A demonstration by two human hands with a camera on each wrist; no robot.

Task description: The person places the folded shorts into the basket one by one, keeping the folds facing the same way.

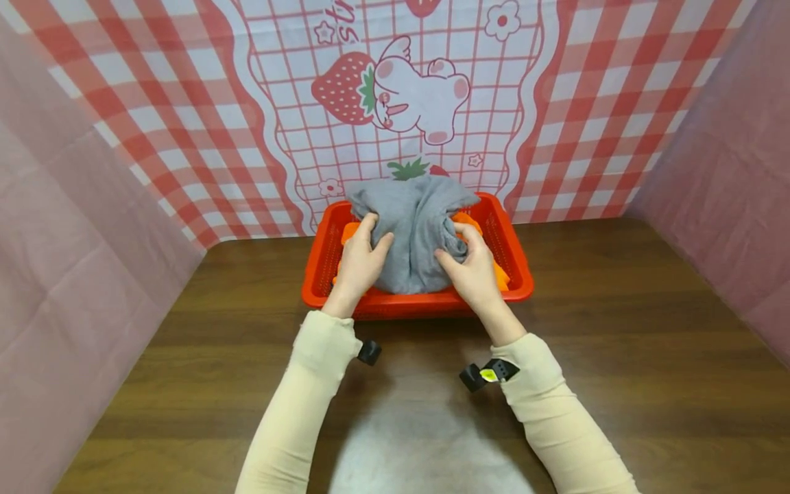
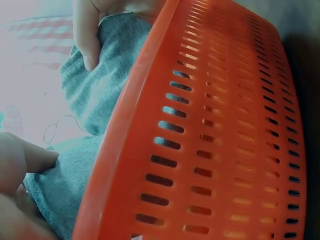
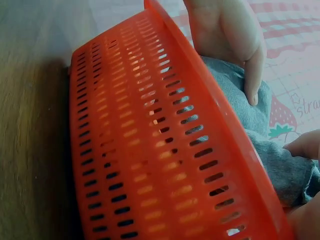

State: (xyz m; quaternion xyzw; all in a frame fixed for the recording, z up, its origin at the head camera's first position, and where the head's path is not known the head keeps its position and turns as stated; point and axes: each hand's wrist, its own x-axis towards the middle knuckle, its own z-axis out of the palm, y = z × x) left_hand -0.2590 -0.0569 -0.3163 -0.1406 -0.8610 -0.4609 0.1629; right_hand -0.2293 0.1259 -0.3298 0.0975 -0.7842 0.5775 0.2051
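Note:
A crumpled grey cloth (image 1: 410,233) lies bunched in the red plastic basket (image 1: 520,278), rising above its back rim. My left hand (image 1: 360,259) pinches the cloth's left side between thumb and fingers. On the opposite side, my right hand (image 1: 474,269) grips a gathered fold of it. In the left wrist view the cloth (image 2: 75,170) shows past the basket's rim, with fingers of both hands on it. The right wrist view also has both hands at the cloth (image 3: 240,95). Orange fabric (image 1: 467,221) lies under the cloth, mostly hidden.
The basket's slotted wall (image 3: 135,140) stands on a brown wood-grain table (image 1: 216,370). Behind it hangs a red-and-white checked curtain (image 1: 605,103) printed with strawberries. Pale pink cloth walls (image 1: 80,240) close off both sides. Black wrist cameras (image 1: 370,352) sit at both cuffs.

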